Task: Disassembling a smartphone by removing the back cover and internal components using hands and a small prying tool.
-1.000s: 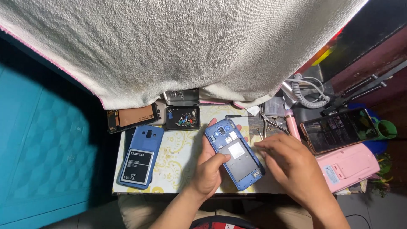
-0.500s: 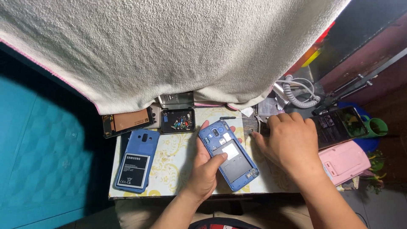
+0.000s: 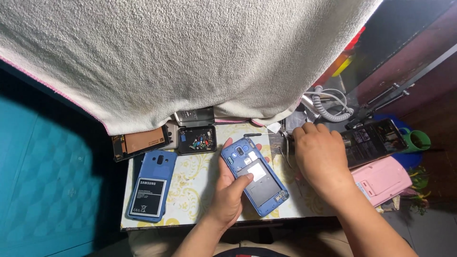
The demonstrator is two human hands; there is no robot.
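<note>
A small table [image 3: 200, 185] with a yellow-patterned top, a big white towel [image 3: 190, 52] hanging over its far edge, teal floor off to the left. Left hand [image 3: 230, 190] grips the blue phone [image 3: 254, 177], thumb across its open back. The back cover's off and the battery bay sits empty, so the strip-down is already under way. The cover [image 3: 152, 184] lies to the left with the battery [image 3: 146, 196] resting on it, and a black tray [image 3: 196, 140] of tiny parts sits behind. Right hand [image 3: 320, 159] is over at the tools by the far edge, fingers curled down; whether it's got hold of one, I can't tell. Frame and camera module are in place, so the inner work looks yet to be done. Pink case [image 3: 381, 180] at the right
</note>
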